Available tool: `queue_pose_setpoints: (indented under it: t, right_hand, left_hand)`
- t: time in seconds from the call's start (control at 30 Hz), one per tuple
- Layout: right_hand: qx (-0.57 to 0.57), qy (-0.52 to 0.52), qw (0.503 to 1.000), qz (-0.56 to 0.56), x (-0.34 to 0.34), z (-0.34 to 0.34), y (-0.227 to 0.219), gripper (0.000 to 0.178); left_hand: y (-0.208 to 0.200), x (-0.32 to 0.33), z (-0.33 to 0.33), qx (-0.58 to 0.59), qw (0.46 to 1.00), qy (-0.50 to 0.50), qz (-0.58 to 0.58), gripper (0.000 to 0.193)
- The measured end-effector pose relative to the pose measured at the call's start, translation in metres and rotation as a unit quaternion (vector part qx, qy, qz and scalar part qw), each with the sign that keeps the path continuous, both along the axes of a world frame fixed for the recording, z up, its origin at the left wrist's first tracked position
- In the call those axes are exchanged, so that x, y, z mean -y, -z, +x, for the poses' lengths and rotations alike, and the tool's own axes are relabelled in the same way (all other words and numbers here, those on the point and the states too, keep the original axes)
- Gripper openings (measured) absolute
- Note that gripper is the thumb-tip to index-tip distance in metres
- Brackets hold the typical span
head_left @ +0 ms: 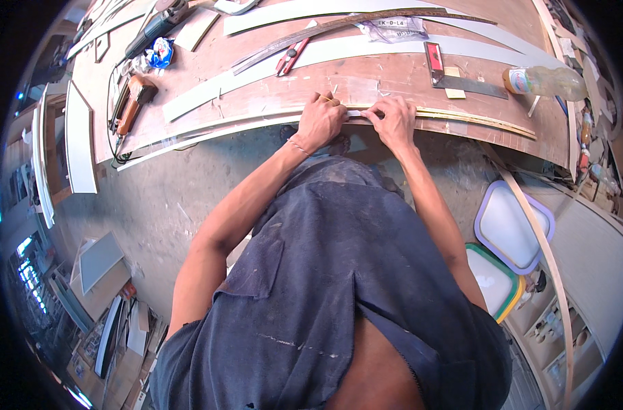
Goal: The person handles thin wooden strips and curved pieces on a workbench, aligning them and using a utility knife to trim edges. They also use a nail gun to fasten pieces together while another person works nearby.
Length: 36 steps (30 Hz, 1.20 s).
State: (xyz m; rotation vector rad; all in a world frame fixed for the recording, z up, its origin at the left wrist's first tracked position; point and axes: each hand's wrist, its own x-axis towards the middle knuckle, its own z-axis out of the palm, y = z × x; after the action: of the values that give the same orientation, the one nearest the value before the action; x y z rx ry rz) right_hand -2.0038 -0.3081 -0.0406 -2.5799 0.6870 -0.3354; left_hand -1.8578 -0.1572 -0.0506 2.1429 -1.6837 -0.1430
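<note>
Along the table's near edge lie long thin strips: a white one (209,132) to the left and pale wooden ones (475,124) to the right. My left hand (320,123) is closed over them near the middle, fingers curled, with a ring and a bracelet string showing. Just to its right, my right hand (394,123) pinches at the same edge with thumb and fingertips. A short whitish stretch of strip (354,113) shows between the two hands. The fingers partly hide what they grip.
Across the wooden table (257,92) lie a red-handled cutter (293,56), a try square (462,83), a plastic bottle (545,80), an orange-brown power tool (136,102), an angle grinder (157,31) and curved white panels (209,96). Coloured-rim trays (515,229) stand at lower right.
</note>
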Motion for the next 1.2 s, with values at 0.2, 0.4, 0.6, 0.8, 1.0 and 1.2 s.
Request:
queue_pose_setpoints:
  t: [0.2, 0.4, 0.6, 0.8, 1.0, 1.2]
  right_hand:
    - [-0.010, 0.006, 1.000, 0.007, -0.004, -0.002, -0.001, 0.022]
    - [0.030, -0.033, 0.999, 0.019, 0.003, -0.016, 0.007, 0.020]
    - [0.022, 0.013, 1.000, -0.001, 0.007, -0.022, 0.009, 0.024]
    - [-0.053, 0.008, 0.998, -0.022, 0.005, -0.023, 0.004, 0.053]
    - [-0.045, 0.003, 0.999, 0.022, 0.004, -0.023, -0.001, 0.072]
    - [-0.048, 0.010, 0.999, -0.005, 0.001, -0.020, -0.005, 0.064]
  left_hand:
    - [0.000, 0.001, -0.003, 0.026, 0.999, -0.006, 0.029, 0.016]
    - [0.000, -0.003, -0.004, 0.024, 1.000, -0.004, -0.001, 0.017]
    - [0.001, 0.007, -0.013, 0.060, 0.998, -0.011, 0.005, 0.013]
    - [0.004, -0.006, -0.017, 0.053, 0.998, -0.010, -0.036, 0.015]
    - [0.003, -0.005, -0.016, 0.018, 1.000, -0.015, -0.008, 0.012]
    - [-0.004, -0.001, -0.006, 0.012, 0.999, -0.017, 0.041, 0.016]
